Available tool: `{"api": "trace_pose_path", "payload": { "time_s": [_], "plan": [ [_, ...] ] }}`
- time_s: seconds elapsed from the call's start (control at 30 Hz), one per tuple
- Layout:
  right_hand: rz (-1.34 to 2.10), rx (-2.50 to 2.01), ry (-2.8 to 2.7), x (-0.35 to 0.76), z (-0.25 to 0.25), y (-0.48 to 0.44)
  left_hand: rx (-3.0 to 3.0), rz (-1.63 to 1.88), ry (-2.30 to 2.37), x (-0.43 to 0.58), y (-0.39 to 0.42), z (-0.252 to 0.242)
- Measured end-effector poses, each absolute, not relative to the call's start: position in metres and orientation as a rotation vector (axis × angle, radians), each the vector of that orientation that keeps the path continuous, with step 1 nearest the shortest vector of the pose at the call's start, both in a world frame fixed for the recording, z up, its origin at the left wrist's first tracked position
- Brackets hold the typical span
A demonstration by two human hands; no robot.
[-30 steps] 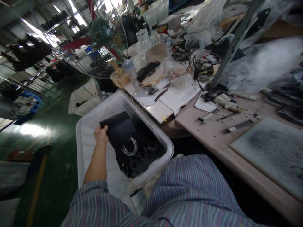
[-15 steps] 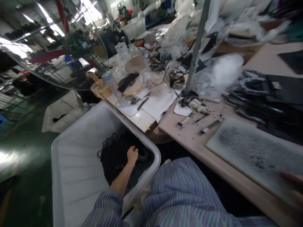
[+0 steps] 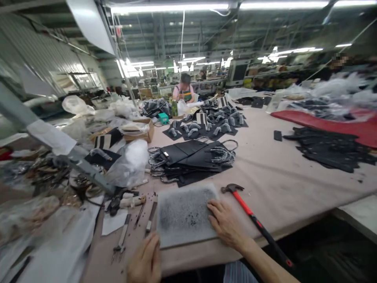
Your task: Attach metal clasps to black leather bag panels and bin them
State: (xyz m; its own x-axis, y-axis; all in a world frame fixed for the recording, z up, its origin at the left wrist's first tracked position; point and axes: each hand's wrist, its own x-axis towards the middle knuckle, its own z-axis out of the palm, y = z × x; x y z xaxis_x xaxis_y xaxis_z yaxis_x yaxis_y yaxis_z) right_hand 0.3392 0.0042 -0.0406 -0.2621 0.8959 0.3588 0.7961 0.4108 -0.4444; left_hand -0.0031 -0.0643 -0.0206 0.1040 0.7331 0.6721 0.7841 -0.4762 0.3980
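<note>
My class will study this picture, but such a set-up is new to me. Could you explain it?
There's no machine: these are a person's bare hands, seen from a camera worn on the head. The right hand rests on the right edge of a speckled board on the table. The blurred left hand is by its near left corner; contact is unclear. I see nothing held. A hammer lies to the right, metal tools to the left, and stacked black pieces beyond the board.
</note>
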Motion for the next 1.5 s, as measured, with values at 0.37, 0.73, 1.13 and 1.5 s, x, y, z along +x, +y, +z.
{"api": "trace_pose_path", "payload": {
  "time_s": [0.37,0.73,1.13,1.5],
  "plan": [
    [0.257,-1.457,-2.054,0.340,-0.054,0.008,-2.222,-0.252,-1.875,0.080,0.221,0.040],
    [0.261,-1.503,-2.049,0.340,-0.069,0.008,-2.272,0.118,-1.887,0.044,0.251,0.070],
    [0.297,-1.459,-2.035,0.340,-0.059,0.007,-2.529,0.325,-1.694,0.123,0.092,0.109],
    [0.402,-1.363,-1.986,0.348,-0.056,0.010,-2.677,0.090,-2.421,0.168,-0.055,0.038]
  ]
}}
